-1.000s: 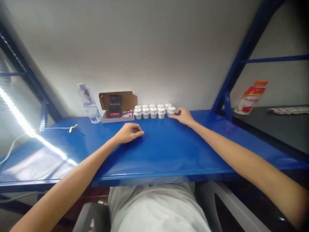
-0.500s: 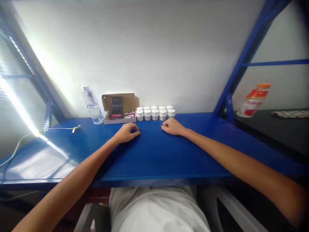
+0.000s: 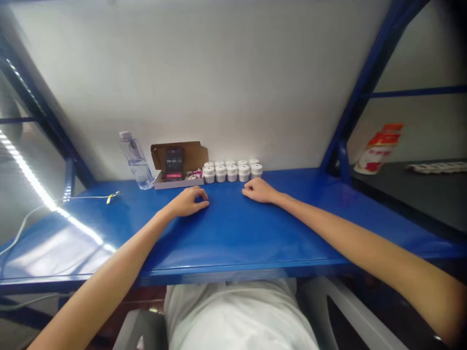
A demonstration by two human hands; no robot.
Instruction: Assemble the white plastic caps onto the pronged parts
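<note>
My left hand (image 3: 188, 201) rests on the blue table (image 3: 226, 238), its fingers loosely curved with a gap between thumb and forefinger and nothing between them. To its right, my right hand (image 3: 260, 190) lies on the table curled into a fist, and no object shows in it. Just behind my right hand stand two rows of white lidded jars (image 3: 232, 173). An open cardboard box (image 3: 197, 153) adjoins the jars on the left, behind my left hand. Inside it are a dark phone-like object (image 3: 174, 163) and small pink-and-white items (image 3: 193, 174).
A clear water bottle (image 3: 139, 165) stands left of the box. A white cable (image 3: 87, 197) with a yellow tag crosses the table's left side. At the right, a red-and-white bottle (image 3: 377, 150) stands on a dark surface (image 3: 397, 194) beyond the blue frame (image 3: 343, 141).
The view has shifted slightly, and the wall looks darker. Both hands keep their pose and place on the table.
</note>
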